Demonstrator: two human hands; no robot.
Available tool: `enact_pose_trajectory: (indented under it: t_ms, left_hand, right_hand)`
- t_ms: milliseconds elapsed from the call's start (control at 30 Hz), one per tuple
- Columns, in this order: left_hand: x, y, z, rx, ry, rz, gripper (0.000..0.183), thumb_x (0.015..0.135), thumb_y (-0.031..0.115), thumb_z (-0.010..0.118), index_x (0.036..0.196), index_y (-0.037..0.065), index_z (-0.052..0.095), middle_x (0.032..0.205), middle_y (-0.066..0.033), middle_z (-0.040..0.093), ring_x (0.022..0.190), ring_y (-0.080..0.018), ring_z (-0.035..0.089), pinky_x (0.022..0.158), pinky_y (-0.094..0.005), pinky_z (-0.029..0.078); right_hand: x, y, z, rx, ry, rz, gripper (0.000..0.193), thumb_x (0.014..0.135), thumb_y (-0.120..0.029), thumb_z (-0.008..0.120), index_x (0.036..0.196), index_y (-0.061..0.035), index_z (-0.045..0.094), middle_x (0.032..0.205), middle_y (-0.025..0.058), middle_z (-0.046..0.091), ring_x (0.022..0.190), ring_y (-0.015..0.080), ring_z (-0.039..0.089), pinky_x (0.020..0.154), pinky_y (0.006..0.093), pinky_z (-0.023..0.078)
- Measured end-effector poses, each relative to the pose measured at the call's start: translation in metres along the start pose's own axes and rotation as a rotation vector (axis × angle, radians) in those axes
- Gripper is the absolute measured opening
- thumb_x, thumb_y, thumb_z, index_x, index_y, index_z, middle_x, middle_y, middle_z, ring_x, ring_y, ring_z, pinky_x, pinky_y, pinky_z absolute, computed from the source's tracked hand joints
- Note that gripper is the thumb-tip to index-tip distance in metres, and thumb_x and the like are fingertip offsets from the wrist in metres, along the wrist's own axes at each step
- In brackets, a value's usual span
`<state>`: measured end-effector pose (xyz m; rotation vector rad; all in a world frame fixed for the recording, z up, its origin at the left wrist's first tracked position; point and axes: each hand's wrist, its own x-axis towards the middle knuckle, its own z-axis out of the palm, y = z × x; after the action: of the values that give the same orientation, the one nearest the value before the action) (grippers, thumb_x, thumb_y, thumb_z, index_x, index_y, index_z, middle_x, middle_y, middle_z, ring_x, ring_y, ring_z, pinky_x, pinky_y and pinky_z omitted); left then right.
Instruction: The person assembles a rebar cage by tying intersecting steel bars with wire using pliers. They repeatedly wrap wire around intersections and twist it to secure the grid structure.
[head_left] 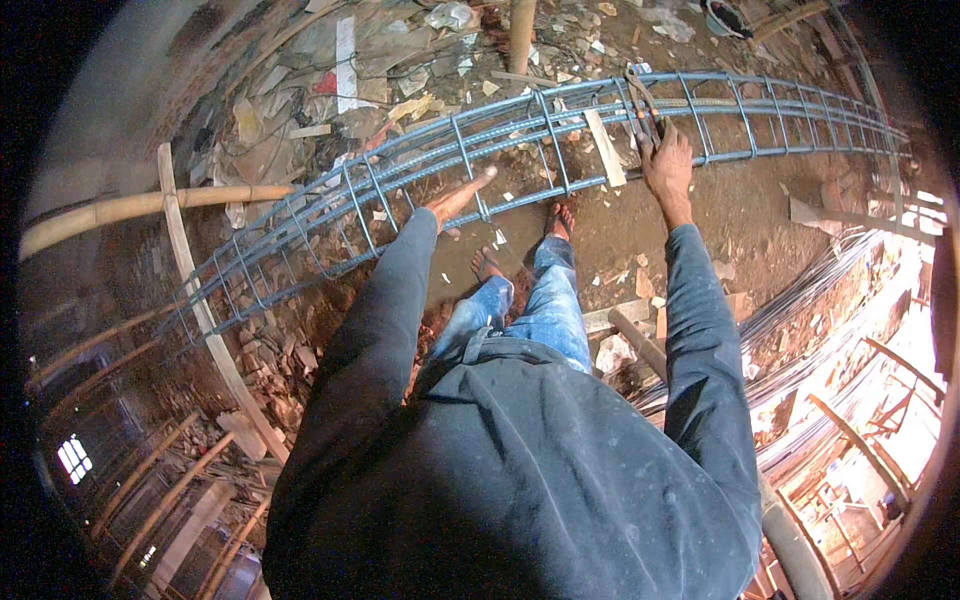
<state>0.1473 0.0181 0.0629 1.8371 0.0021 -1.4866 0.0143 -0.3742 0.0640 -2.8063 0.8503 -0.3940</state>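
Tying looks like the step in hand: your right hand [668,160] is closed on a dark metal plier-like tool [645,105] at the near top bar of the long grey steel rebar cage [400,180], which lies across the dirt floor [740,215] ahead of your feet. Your left hand [455,197] rests flat and open-fingered on a lower bar. Next calls for a firm twist at that joint. Left of that hand, a bamboo pole [150,205] and rubble crowd in; bundled rods [810,300] hem your right.
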Motion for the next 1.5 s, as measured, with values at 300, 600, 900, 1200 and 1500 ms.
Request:
enact_pose_trajectory:
  t_ms: [300, 600, 900, 1200, 1500]
  left_hand:
    - [0.022, -0.013, -0.014, -0.029, -0.15, -0.032, 0.128, 0.068, 0.1, 0.055, 0.167, 0.025, 0.023, 0.173, -0.0191, 0.01, 0.155, -0.0527, 0.015, 0.112, -0.0682, 0.037]
    - [0.068, -0.048, -0.02, -0.163, -0.286, 0.022, 0.136, 0.068, 0.097, 0.061, 0.169, 0.024, 0.008, 0.172, -0.0224, 0.014, 0.156, -0.0404, 0.023, 0.11, -0.0715, 0.037]
    - [0.071, -0.048, -0.019, -0.207, -0.327, 0.119, 0.126, 0.076, 0.09, 0.062, 0.169, 0.027, 0.005, 0.163, -0.016, 0.032, 0.138, -0.0305, 0.047, 0.102, -0.0635, 0.045]
    - [0.07, -0.047, -0.019, -0.184, -0.307, 0.085, 0.12, 0.079, 0.087, 0.062, 0.169, 0.026, 0.011, 0.163, -0.0183, 0.032, 0.14, -0.0308, 0.045, 0.107, -0.0627, 0.041]
    - [0.074, -0.05, -0.018, -0.145, -0.325, 0.139, 0.116, 0.083, 0.086, 0.059, 0.169, 0.026, 0.011, 0.163, -0.0177, 0.033, 0.14, -0.0313, 0.044, 0.107, -0.0635, 0.04]
  right_hand:
    - [0.02, 0.022, 0.018, 0.08, -0.183, -0.069, 0.05, 0.103, -0.028, 0.057, 0.139, 0.0053, 0.05, 0.118, 0.0369, 0.062, 0.103, 0.0519, 0.064, 0.089, 0.0571, 0.052]
    - [-0.081, -0.054, -0.066, 1.318, -0.612, 0.384, 0.044, 0.109, -0.045, 0.051, 0.113, -0.0043, 0.065, 0.077, 0.0007, 0.063, 0.066, 0.0087, 0.058, 0.058, 0.0288, 0.045]
    - [-0.208, -0.143, -0.085, 1.067, -1.289, 0.515, 0.052, 0.105, -0.029, 0.065, 0.15, -0.0083, 0.051, 0.11, 0.0024, 0.067, 0.094, 0.0118, 0.06, 0.088, 0.0302, 0.05]
    - [-0.218, -0.141, -0.076, 1.09, -1.345, 0.486, 0.051, 0.105, -0.034, 0.064, 0.149, -0.0108, 0.053, 0.121, 0.0018, 0.065, 0.113, 0.0142, 0.057, 0.104, 0.0319, 0.044]
    - [-0.22, -0.137, -0.054, 1.205, -1.384, 0.638, 0.063, 0.103, -0.035, 0.067, 0.158, -0.0122, 0.044, 0.134, 0.0044, 0.063, 0.113, 0.0125, 0.061, 0.097, 0.0301, 0.054]
